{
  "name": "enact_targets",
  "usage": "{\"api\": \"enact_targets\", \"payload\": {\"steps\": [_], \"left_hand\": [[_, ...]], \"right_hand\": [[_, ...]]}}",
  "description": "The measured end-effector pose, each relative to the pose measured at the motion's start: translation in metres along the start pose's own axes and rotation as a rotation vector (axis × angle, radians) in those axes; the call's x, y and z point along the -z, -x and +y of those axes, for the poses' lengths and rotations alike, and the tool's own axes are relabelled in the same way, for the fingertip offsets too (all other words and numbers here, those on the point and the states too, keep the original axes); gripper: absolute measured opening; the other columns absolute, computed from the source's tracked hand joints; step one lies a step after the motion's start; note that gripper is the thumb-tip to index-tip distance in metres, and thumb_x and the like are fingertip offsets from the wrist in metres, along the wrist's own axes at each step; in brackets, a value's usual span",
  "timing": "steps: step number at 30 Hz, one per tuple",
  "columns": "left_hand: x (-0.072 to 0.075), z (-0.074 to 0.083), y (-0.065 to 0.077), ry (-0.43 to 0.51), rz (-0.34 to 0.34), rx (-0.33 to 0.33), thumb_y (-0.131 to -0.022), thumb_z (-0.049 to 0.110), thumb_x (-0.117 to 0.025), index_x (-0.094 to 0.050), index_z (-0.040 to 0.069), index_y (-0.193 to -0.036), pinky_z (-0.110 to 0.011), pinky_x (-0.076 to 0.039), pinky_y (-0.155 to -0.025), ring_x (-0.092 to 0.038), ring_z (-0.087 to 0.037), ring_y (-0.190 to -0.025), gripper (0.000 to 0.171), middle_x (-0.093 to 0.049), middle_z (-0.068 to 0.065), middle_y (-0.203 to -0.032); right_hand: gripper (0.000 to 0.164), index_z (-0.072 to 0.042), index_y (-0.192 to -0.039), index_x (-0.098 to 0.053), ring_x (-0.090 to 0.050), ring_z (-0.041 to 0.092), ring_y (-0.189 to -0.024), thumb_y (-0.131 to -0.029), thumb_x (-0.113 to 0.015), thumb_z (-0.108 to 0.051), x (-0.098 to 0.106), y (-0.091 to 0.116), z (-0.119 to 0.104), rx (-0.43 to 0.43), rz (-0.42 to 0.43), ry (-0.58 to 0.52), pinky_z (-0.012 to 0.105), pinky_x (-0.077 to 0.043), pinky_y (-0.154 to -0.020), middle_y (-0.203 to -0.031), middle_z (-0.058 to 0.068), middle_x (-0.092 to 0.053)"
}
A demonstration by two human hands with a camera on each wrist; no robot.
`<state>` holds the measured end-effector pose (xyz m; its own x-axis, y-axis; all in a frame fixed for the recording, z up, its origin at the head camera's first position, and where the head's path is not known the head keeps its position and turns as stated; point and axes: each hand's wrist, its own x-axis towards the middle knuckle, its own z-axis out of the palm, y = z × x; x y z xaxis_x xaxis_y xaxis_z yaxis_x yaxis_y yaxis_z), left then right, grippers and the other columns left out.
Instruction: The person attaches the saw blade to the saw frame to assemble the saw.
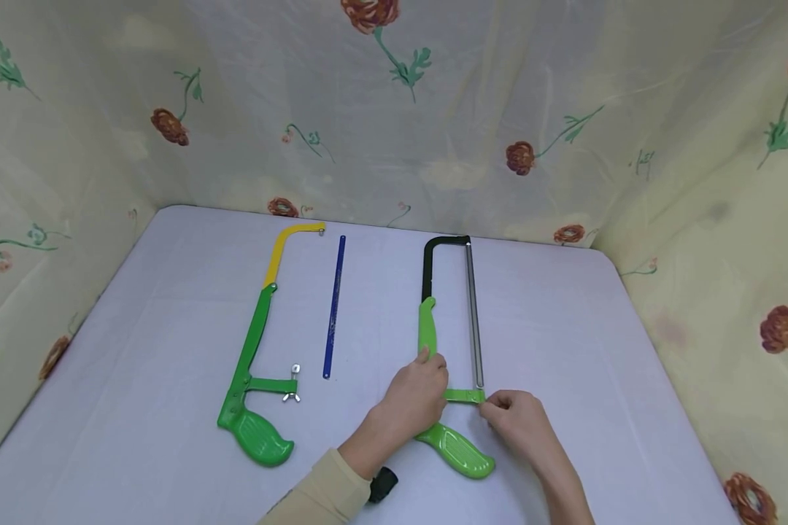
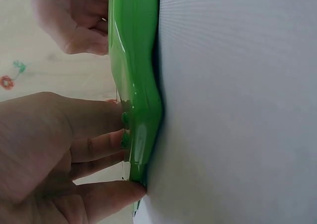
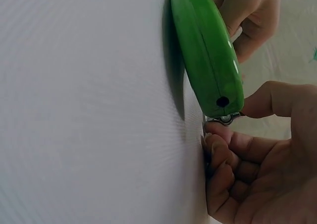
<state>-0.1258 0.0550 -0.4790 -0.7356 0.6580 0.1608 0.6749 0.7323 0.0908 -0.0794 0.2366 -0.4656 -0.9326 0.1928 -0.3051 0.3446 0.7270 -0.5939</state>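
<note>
A hacksaw with a light green frame and black front arm (image 1: 428,270) lies on the table, its grey blade (image 1: 475,313) spanning from the front arm to the green crossbar (image 1: 462,396). My left hand (image 1: 412,397) grips the frame just above the handle (image 1: 462,452); the left wrist view shows thumb and fingers on its edges. At the crossbar's outer end, my right hand (image 1: 517,419) pinches a small metal wing nut (image 3: 228,119). That nut is mostly covered by the fingers in the head view. The handle's butt end (image 3: 213,60) fills the top of the right wrist view.
Left of the hands lies a second hacksaw, a green frame (image 1: 255,328) with a yellow front arm (image 1: 276,251) and a wing nut (image 1: 292,397), without a blade fitted. Beside it is a loose blue blade (image 1: 334,310). Floral cloth (image 1: 460,109) hangs behind the white table (image 1: 565,328).
</note>
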Motion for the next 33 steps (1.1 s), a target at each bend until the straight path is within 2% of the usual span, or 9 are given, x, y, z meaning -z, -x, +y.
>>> {"api": "enact_targets", "payload": {"steps": [4, 12, 22, 33], "left_hand": [[0.0003, 0.0005, -0.0002, -0.005, -0.018, -0.002, -0.087, 0.030, -0.075, -0.073, 0.005, -0.105, -0.036, -0.038, -0.119, -0.062, -0.015, -0.119, 0.031, -0.068, -0.004, -0.115], [-0.0006, 0.0008, -0.0008, 0.005, -0.012, 0.000, -0.085, 0.025, -0.074, -0.073, 0.004, -0.105, -0.035, -0.038, -0.118, -0.062, -0.015, -0.118, 0.028, -0.068, -0.004, -0.113], [-0.0006, 0.0015, -0.0009, -0.006, 0.002, 0.005, -0.081, 0.022, -0.076, -0.074, 0.004, -0.103, -0.037, -0.040, -0.117, -0.063, -0.016, -0.116, 0.028, -0.068, -0.005, -0.111], [0.0002, 0.0023, -0.0015, -0.014, -0.026, 0.013, -0.082, 0.024, -0.076, -0.073, 0.005, -0.103, -0.037, -0.039, -0.118, -0.062, -0.017, -0.118, 0.029, -0.067, -0.005, -0.112]], "right_hand": [[0.015, -0.006, -0.079, -0.071, -0.051, 0.015, -0.066, -0.081, -0.061, -0.017, 0.0006, -0.0004, -0.0014, -0.017, -0.010, -0.010, 0.025, -0.040, -0.057, -0.067, 0.000, -0.061], [0.018, -0.003, -0.084, -0.072, -0.050, 0.015, -0.067, -0.081, -0.060, -0.017, 0.0014, -0.0002, -0.0017, -0.025, -0.029, -0.042, 0.026, -0.039, -0.057, -0.068, 0.002, -0.061], [0.024, 0.003, -0.096, -0.071, -0.052, 0.015, -0.074, -0.092, -0.055, -0.015, 0.0015, 0.0003, -0.0004, -0.004, -0.086, -0.097, 0.025, -0.043, -0.062, -0.078, 0.005, -0.063], [0.023, 0.004, -0.098, -0.069, -0.051, 0.016, -0.074, -0.094, -0.053, -0.011, 0.0016, 0.0006, 0.0028, 0.002, -0.100, -0.148, 0.025, -0.043, -0.062, -0.079, 0.005, -0.062]]}}
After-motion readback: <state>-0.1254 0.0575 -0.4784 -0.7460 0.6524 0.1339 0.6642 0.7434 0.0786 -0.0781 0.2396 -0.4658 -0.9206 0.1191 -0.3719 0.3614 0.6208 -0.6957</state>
